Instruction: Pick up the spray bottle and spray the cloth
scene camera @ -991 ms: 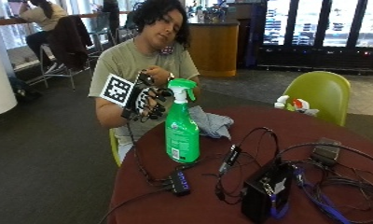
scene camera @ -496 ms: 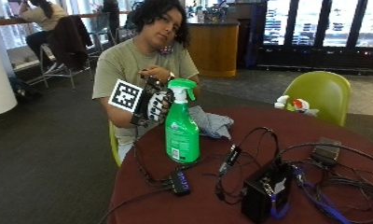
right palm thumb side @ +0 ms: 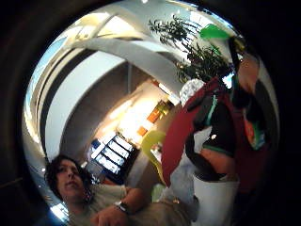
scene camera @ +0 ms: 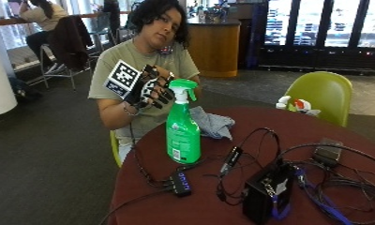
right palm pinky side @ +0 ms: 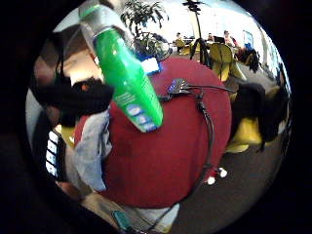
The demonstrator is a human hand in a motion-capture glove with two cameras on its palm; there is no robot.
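Spray bottle [scene camera: 183, 129] stands upright on the table [scene camera: 237, 126]; gloved right hand [scene camera: 151, 89] hovers just beside its trigger head, fingers relaxed, grasping nothing. Cloth [scene camera: 213, 124] lies behind.

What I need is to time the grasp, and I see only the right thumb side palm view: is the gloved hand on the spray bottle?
Observer: No. In the outside view the right hand is raised beside the head of the spray bottle, gripping nothing.
Operator: Is the bottle upright?
Observer: Yes, it stands upright on the red table.
Operator: And the cloth?
Observer: The grey cloth lies crumpled on the table just behind the bottle, on the person's side.
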